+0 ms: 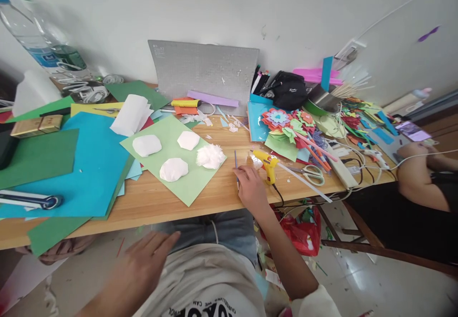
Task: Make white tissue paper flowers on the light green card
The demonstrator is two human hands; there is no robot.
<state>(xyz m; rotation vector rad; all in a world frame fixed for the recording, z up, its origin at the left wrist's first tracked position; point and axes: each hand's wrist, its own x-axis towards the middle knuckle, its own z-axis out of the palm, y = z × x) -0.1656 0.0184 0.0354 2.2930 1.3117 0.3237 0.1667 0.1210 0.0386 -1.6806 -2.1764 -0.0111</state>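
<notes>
My right hand (251, 190) rests at the table edge, its fingertips on a thin blue stick (236, 159) that lies on the wood. Just right of it a yellow glue gun (266, 162) lies on its side. My left hand (146, 255) hangs in front of the table above my lap, fingers stretched out, holding nothing. A light green sheet (189, 188) lies left of my right hand. On it are three flat white paper pieces (147, 145) and a fluffy white paper ball (210, 156).
Blue card (96, 159) and a paper cutter (30, 199) lie left. Paper flowers (282, 120), scissors (313, 174) and a power strip (341, 171) are right. A grey board (203, 71) leans on the wall. Another person's arm (415, 174) is far right.
</notes>
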